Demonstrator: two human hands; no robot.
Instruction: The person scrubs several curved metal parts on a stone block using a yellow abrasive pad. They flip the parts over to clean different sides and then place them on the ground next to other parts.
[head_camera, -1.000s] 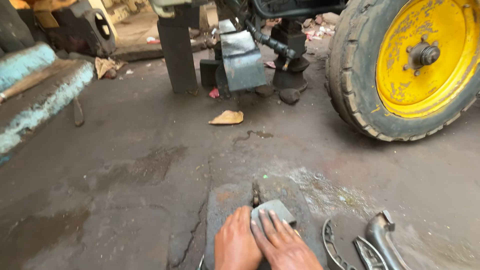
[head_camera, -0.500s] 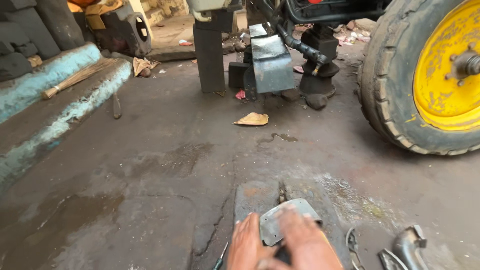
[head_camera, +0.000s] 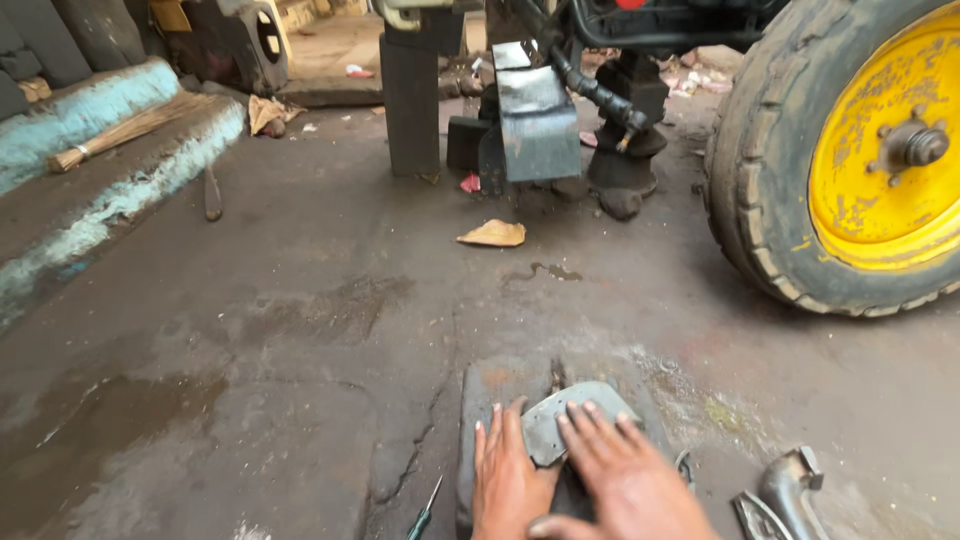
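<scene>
My left hand (head_camera: 508, 478) lies flat on a dark, worn pad (head_camera: 495, 392) on the concrete floor, its fingers against the left edge of a small grey metal plate (head_camera: 560, 412). My right hand (head_camera: 622, 475) presses fingers-spread on top of that plate, covering its near half. The plate sits on the pad at the bottom centre of the head view. Both hands are cut off by the lower frame edge.
A big tyre with a yellow rim (head_camera: 850, 150) stands at right, with dark machine parts (head_camera: 535, 120) behind. A curved metal part (head_camera: 790, 490) lies lower right, a screwdriver (head_camera: 425, 515) lower left of the pad, a leaf-like scrap (head_camera: 493, 234) mid-floor, a painted ledge (head_camera: 110, 170) at left.
The view has swung left and tilted, so the tyre sits farther right. My hands have stayed on the metal plate, the right hand spreading flatter over it.
</scene>
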